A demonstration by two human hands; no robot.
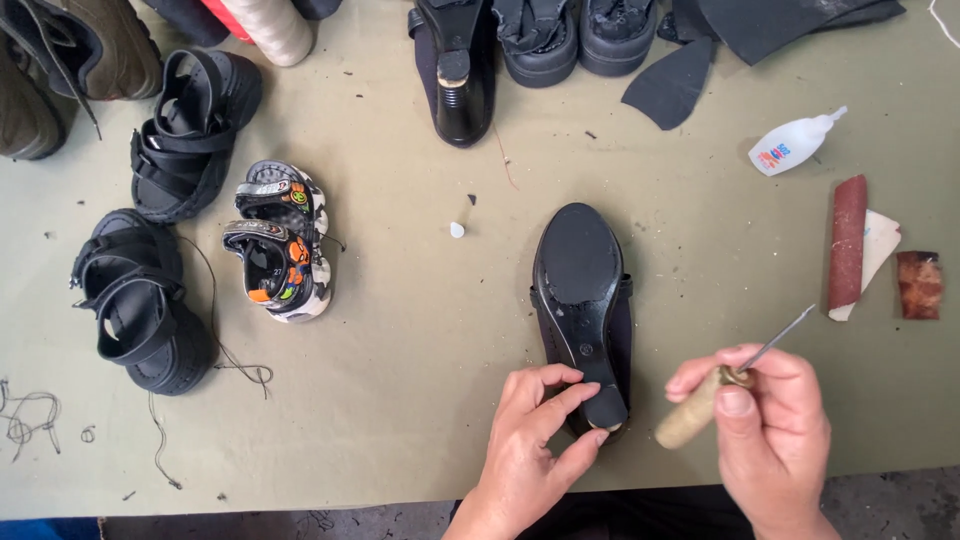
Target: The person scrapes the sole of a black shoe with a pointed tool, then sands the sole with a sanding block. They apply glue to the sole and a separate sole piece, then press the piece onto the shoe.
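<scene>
A black shoe (583, 300) is laid sole-up on the counter (400, 380), near the front edge, right of centre, heel toward the person. Its heel end is pinched by the left hand (535, 430): thumb on one side, fingers curled over the heel tip, so that grip is closed on the shoe. An awl (725, 385) with a pale wooden handle is held in the right hand (765, 420), just right of the heel; the grip is wrapped tight around the handle, metal point aimed up and right, clear of the shoe.

A glue bottle (793, 142) is seen toward the back right corner, with a sandpaper roll (850, 240) and a brown scrap (919, 285) by the right edge. Black sole pieces (672, 82) and more black shoes (540, 35) are lined along the back edge. A child's sandal pair (280, 240) and two black sandals (170, 200) are spread over the left half, loose thread (235, 360) beside them. A small white chip (457, 230) is left mid-counter.
</scene>
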